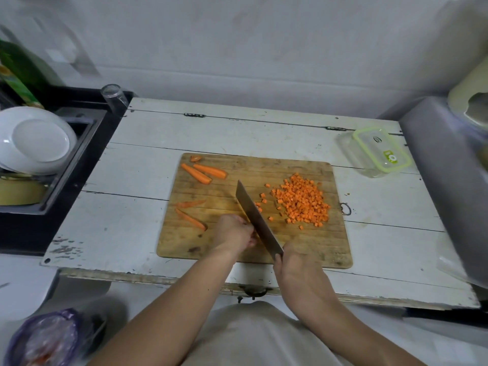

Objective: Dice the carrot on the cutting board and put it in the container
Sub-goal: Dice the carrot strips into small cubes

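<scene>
A wooden cutting board (303, 249) lies on the white table. A heap of diced carrot (303, 202) covers its right half. Long carrot pieces (204, 172) lie at its far left corner, and two thin carrot strips (190, 217) lie lower left. My right hand (295, 270) grips the handle of a cleaver (256, 220) whose blade runs diagonally across the board. My left hand (233, 232) sits curled against the blade's left side, over carrot that it hides. The clear container (375, 151) with a green-rimmed lid stands at the table's far right.
White plates (37, 141) sit in a dark sink at the left, with a clear glass (114, 97) behind it. A grey surface (446, 167) borders the table on the right. A purple bag (45, 339) lies at the lower left.
</scene>
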The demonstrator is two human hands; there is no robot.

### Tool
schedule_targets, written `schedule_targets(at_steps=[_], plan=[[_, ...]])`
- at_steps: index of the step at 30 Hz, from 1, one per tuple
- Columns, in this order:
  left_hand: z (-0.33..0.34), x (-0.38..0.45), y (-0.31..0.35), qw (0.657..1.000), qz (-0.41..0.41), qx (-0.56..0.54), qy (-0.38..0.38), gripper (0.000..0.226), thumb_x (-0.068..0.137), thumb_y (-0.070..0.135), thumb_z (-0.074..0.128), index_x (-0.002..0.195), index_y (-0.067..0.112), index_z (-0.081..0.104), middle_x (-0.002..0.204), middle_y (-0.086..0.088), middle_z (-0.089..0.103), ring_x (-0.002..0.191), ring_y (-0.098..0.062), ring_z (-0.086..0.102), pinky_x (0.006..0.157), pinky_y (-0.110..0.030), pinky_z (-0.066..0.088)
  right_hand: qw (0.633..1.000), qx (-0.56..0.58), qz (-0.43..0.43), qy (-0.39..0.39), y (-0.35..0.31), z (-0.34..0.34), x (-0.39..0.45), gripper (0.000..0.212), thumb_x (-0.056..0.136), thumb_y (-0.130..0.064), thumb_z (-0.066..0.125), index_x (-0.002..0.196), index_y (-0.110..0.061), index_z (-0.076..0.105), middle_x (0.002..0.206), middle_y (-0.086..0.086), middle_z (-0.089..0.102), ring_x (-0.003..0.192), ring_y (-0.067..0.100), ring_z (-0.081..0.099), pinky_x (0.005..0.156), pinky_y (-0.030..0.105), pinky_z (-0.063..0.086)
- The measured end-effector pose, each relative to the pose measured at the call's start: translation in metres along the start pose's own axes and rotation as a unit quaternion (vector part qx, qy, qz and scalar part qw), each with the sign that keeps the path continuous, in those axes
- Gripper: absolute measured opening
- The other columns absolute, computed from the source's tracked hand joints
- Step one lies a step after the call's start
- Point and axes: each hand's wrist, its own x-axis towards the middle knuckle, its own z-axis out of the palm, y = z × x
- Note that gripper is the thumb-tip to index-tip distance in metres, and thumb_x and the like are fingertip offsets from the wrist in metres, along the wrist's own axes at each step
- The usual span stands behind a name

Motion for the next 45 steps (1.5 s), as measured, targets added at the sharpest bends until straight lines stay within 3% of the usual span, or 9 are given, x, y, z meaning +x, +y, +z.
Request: schedule_targets(at_steps=[5, 14, 19, 25, 30, 33, 37, 40, 45], plan=[[0.0, 0.001, -0.002, 1.0, 0.006, 0.001, -0.009, 0.012, 0.095, 0.001, 0.065, 0.082, 0.002, 0.066, 0.072, -0.015, 0.072, 0.064, -0.027, 0.074, 0.07, -0.044, 0.065, 1.0, 0.013, 0.006, -0.01, -0.012, -0.002, 0.029, 0.021, 0.107, -0.033, 0.039, 0.105, -0.016, 0.051, 0.087, 0.006, 0.065, 0.078, 0.029, 0.063, 0.057, 0.034, 0.038], [-0.028, -0.012, 0.01, 0.995, 0.016, -0.053, -0.079, 0.014, 0.102, 0.004, 0.057, 0.109, 0.004, 0.069, 0.1, -0.014, 0.074, 0.078, -0.023, 0.075, 0.065, -0.027, 0.062, 0.995, 0.096, 0.029, -0.015, 0.025, -0.029, 0.031, 0.025, 0.105, -0.04, 0.041, 0.113, -0.02, 0.056, 0.086, 0.0, 0.064, 0.078, 0.021, 0.064, 0.071, 0.043, 0.055], [-0.078, -0.009, 0.005, 0.991, 0.094, 0.078, 0.048, 0.021, 0.105, 0.015, 0.052, 0.106, 0.021, 0.072, 0.094, -0.002, 0.073, 0.075, -0.019, 0.07, 0.062, -0.03, 0.058, 0.997, 0.048, -0.02, -0.056, 0.005, -0.01, 0.016, 0.021, 0.106, -0.039, 0.039, 0.1, -0.023, 0.052, 0.073, -0.007, 0.055, 0.065, 0.012, 0.057, 0.052, 0.028, 0.04], [-0.103, 0.006, -0.024, 0.928, 0.223, 0.249, 0.164, 0.033, 0.09, 0.009, 0.063, 0.114, 0.029, 0.071, 0.114, 0.007, 0.056, 0.094, -0.021, 0.066, 0.076, -0.043, 0.062, 0.998, 0.046, 0.043, -0.015, 0.022, -0.018, 0.039, 0.024, 0.105, -0.036, 0.039, 0.109, -0.019, 0.056, 0.08, 0.0, 0.06, 0.072, 0.022, 0.06, 0.063, 0.036, 0.051], [-0.126, 0.014, -0.025, 0.885, 0.274, 0.343, 0.152, 0.059, 0.079, 0.003, 0.075, 0.13, 0.032, 0.067, 0.133, 0.0, 0.048, 0.122, -0.024, 0.039, 0.109, -0.035, 0.041, 0.997, 0.032, 0.069, 0.002, 0.049, -0.042, 0.064, 0.025, 0.104, -0.034, 0.042, 0.111, -0.016, 0.058, 0.087, 0.005, 0.061, 0.08, 0.028, 0.059, 0.068, 0.036, 0.049], [-0.144, 0.025, -0.022, 0.853, 0.317, 0.398, 0.12, 0.061, 0.084, -0.008, 0.062, 0.131, 0.031, 0.069, 0.136, -0.003, 0.052, 0.126, -0.028, 0.04, 0.11, -0.039, 0.039, 0.998, 0.035, 0.053, 0.01, 0.048, -0.045, 0.062, 0.026, 0.103, -0.036, 0.044, 0.107, -0.016, 0.06, 0.085, 0.004, 0.062, 0.078, 0.026, 0.061, 0.071, 0.038, 0.054], [-0.157, 0.039, -0.021, 0.782, 0.382, 0.474, 0.133, 0.027, 0.081, 0.005, 0.08, 0.099, 0.025, 0.08, 0.116, 0.0, 0.067, 0.112, -0.03, 0.053, 0.095, -0.048, 0.048, 0.997, 0.078, 0.018, -0.022, 0.028, -0.035, 0.04, 0.02, 0.105, -0.035, 0.044, 0.11, -0.021, 0.058, 0.077, -0.002, 0.062, 0.06, 0.015, 0.059, 0.046, 0.027, 0.043], [-0.147, 0.034, -0.021, 0.752, 0.405, 0.5, 0.143, 0.014, 0.079, 0.013, 0.083, 0.089, 0.023, 0.079, 0.104, -0.001, 0.064, 0.104, -0.031, 0.052, 0.087, -0.046, 0.046, 0.996, 0.065, -0.021, -0.062, 0.01, -0.014, 0.025, 0.025, 0.105, -0.038, 0.042, 0.107, -0.021, 0.06, 0.075, -0.005, 0.062, 0.063, 0.014, 0.06, 0.048, 0.027, 0.038], [-0.11, 0.014, -0.024, 0.771, 0.393, 0.492, 0.097, 0.015, 0.096, 0.022, 0.068, 0.107, 0.023, 0.076, 0.112, 0.003, 0.062, 0.111, -0.023, 0.051, 0.099, -0.037, 0.038, 0.995, 0.073, 0.015, -0.07, 0.014, -0.009, 0.026, 0.027, 0.105, -0.037, 0.042, 0.113, -0.018, 0.06, 0.079, -0.005, 0.06, 0.068, 0.013, 0.058, 0.049, 0.026, 0.039]])
